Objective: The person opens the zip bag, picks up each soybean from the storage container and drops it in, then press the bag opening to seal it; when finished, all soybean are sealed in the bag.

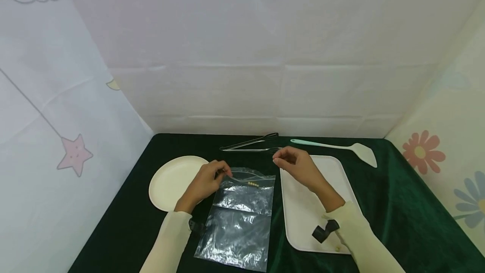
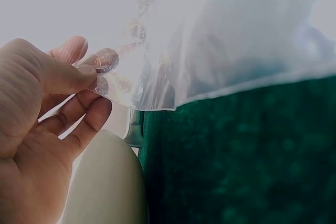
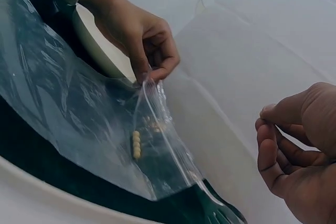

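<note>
A clear zip-top bag [image 1: 238, 231] lies on the dark green cloth. Near its mouth shows a short row of small round yellow beads [image 3: 136, 145], seen inside or against the plastic. My left hand [image 1: 206, 180] pinches the bag's upper left corner between thumb and fingers, lifting that edge a little. Above the white tray's upper left corner is my right hand [image 1: 297, 167], apart from the bag. Its thumb and forefinger [image 3: 268, 129] meet at the tips, the other fingers curl in, and nothing shows between them.
A cream oval plate [image 1: 166, 184] sits left of the bag, the white rectangular tray [image 1: 303, 222] right of it. A small yellowish bit [image 1: 338, 248] lies at the tray's near edge. Behind are a dark-wired utensil [image 1: 250, 141], a fork [image 1: 246, 150] and a spatula [image 1: 363, 153].
</note>
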A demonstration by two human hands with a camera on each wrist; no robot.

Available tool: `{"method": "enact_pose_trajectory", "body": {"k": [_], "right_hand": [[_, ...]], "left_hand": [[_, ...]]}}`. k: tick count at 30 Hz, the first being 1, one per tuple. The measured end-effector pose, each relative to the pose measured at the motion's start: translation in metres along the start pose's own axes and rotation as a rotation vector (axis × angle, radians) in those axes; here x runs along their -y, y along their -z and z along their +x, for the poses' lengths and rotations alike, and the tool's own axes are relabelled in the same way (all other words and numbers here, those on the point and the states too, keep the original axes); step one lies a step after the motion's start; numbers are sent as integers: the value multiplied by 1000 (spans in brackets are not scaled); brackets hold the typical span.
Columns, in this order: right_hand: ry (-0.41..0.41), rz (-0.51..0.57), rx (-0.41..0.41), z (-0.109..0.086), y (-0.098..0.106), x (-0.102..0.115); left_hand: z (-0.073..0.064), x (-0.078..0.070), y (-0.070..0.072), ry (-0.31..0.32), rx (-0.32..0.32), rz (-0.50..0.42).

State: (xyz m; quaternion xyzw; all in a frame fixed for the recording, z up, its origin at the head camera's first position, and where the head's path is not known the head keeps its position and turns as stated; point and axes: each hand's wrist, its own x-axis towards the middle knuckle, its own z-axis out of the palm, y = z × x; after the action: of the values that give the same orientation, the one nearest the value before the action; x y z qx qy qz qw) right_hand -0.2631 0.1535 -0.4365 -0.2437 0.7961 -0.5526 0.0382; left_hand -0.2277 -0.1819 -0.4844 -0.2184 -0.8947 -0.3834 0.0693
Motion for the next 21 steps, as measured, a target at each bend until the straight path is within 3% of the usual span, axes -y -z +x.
{"method": "enact_pose_trajectory", "body": {"k": [14, 21], "right_hand": [[31, -134, 55, 23, -55, 2], [10, -184, 60, 18, -57, 1]], "left_hand": [[1, -3, 0, 2, 10, 1], [0, -2, 1, 6, 17, -11]]}}
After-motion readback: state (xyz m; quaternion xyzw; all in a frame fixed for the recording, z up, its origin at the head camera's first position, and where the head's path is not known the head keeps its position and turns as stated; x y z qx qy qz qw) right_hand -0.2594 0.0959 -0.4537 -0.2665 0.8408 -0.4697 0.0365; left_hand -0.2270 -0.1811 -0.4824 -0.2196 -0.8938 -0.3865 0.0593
